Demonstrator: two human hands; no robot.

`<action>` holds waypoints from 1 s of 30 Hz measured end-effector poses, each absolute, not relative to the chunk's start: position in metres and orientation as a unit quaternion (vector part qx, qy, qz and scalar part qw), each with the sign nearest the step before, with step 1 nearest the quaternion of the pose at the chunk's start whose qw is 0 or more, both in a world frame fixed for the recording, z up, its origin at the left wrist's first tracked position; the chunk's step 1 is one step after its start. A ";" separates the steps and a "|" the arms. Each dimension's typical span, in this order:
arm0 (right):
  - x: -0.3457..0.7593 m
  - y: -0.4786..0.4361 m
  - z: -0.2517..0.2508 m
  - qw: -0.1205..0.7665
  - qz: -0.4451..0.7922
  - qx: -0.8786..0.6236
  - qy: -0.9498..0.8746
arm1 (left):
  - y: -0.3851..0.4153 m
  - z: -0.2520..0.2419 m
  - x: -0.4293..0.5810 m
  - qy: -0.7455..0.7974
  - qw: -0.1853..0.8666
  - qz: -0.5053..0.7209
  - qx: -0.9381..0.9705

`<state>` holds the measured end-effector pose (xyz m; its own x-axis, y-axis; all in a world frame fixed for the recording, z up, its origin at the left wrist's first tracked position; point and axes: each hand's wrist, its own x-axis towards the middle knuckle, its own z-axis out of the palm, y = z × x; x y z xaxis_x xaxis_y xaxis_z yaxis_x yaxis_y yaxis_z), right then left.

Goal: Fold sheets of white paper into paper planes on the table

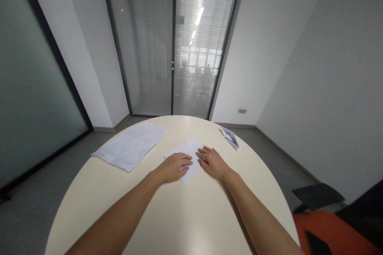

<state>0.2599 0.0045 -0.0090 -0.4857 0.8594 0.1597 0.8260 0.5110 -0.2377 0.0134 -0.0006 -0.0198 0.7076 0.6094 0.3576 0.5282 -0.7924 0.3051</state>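
A small folded white sheet of paper [189, 151] lies on the round cream table [185, 215], a little beyond the middle. My left hand [173, 167] rests on its near left part, fingers bent and pressed down on the paper. Flat on the sheet's right edge lies my right hand [213, 161], its fingers stretched out toward the left. The fingertips of the two hands nearly meet over the paper.
A larger creased white sheet [130, 146] lies at the table's far left. A small folded paper piece [229, 136] sits at the far right edge. An orange seat [335, 233] with dark chair parts stands at the lower right. Glass doors with blinds stand behind the table.
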 end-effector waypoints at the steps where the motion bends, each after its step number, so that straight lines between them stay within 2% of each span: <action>1: 0.261 0.005 -0.009 0.128 0.062 -0.496 -0.856 | -0.001 -0.019 0.013 0.304 0.095 0.227 0.920; 7: 0.266 0.008 -0.011 0.129 0.066 -0.507 -0.850 | -0.003 -0.018 0.011 0.287 0.112 0.216 0.927; 14: 0.266 0.012 -0.019 0.172 0.094 -0.442 -0.875 | -0.006 -0.014 0.012 0.286 0.122 0.191 0.931; 30: 0.265 0.010 -0.017 0.163 0.101 -0.463 -0.865 | -0.007 -0.013 0.011 0.289 0.145 0.200 0.925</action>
<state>0.2651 0.0099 -0.0166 -0.5176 0.8349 0.1874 0.7690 0.5499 -0.3259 0.0106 -0.0067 -0.0127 0.7527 0.5929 0.2864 0.4767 -0.7907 0.3841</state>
